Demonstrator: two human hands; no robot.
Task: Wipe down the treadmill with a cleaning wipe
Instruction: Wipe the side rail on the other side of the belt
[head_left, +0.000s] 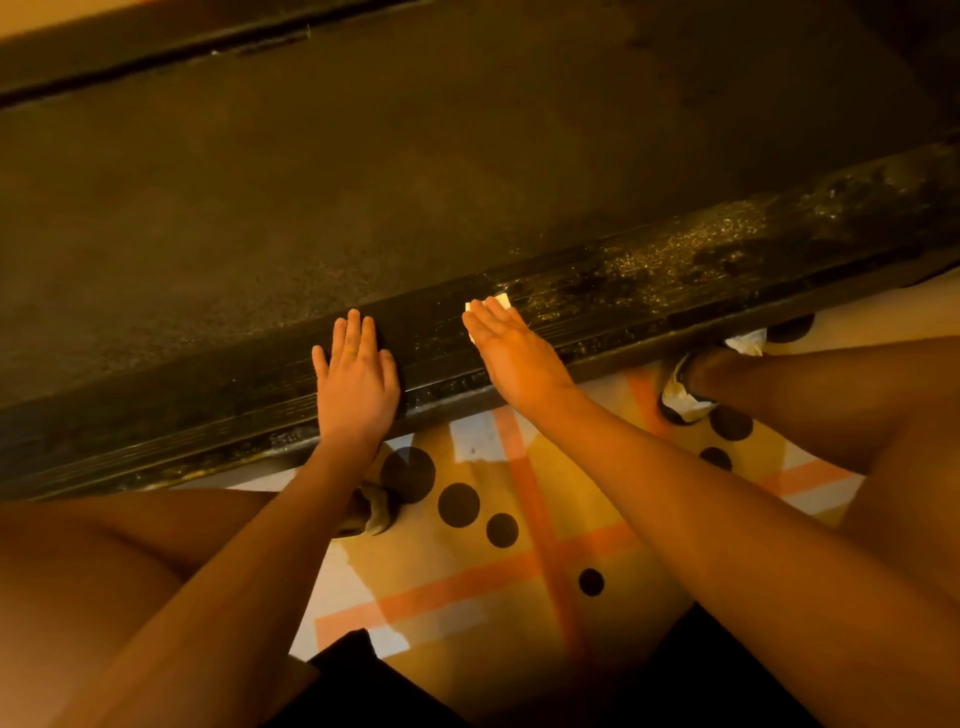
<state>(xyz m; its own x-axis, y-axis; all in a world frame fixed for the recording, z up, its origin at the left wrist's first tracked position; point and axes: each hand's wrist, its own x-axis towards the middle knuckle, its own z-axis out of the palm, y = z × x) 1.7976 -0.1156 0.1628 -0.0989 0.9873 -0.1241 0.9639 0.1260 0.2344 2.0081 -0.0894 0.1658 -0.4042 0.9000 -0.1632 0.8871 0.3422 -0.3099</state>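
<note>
Flat right hand (511, 353) presses wipe (500, 301) on speckled treadmill rail (675, 270); left hand (358, 379) flat (patterned rug (467, 571) below).

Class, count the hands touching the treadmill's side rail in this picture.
2. The left hand lies flat on the side rail. The right hand, further right, presses a white wipe onto it. No other hand seems hidden.

On side rail (675, 280): left hand (358, 384), then right hand (514, 353) atop wipe (500, 300); belt (363, 182) behind.

Dim amber light, wet glare on the treadmill (675, 260) rail, dark vignetted corners, wide-angle bending.
</note>
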